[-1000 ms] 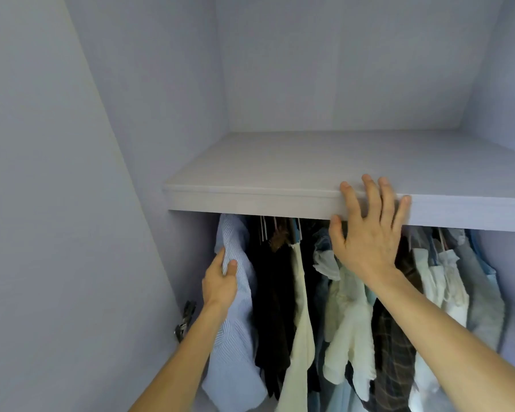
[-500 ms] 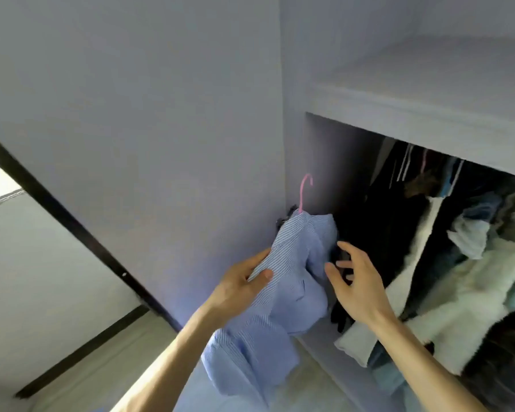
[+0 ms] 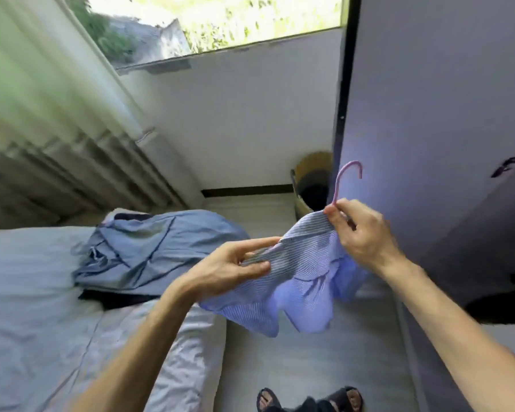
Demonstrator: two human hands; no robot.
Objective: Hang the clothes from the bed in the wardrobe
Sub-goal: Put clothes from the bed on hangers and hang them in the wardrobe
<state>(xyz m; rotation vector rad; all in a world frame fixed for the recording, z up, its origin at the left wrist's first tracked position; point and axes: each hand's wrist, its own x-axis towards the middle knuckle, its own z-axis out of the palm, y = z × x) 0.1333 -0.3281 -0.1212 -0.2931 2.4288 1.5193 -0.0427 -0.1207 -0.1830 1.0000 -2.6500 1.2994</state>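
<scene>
Curtains [image 3: 57, 114] fill the far left. Below them runs the bed [image 3: 27, 292], its pale sheet carrying a heap of blue clothes [image 3: 158, 248] with a dark garment [image 3: 116, 298] poking out beneath it.

Right of the heap, the left hand [image 3: 235, 266] pinches one shoulder edge of a blue striped shirt [image 3: 304, 281] between thumb and fingers. The shirt hangs in the air over the floor [image 3: 309, 367], between bed and wardrobe. It is draped on a pink hanger [image 3: 347, 179] whose hook stands free above the collar. The right hand [image 3: 366, 233], fingers curled, pinches the hanger's neck together with the collar.

Behind it a woven basket [image 3: 312, 173] stands by the wall, and the wardrobe's lilac panel [image 3: 428, 114] rises at the right. Dark shapes at the far right edge may be clothes inside, but they are too blurred to be sure.

Judging by this, the shirt is on its hanger, perhaps being straightened, but the hook rests on no rail, so this piece is not yet hung. The heap on the bed waits its turn, and the task looks well short of done.
</scene>
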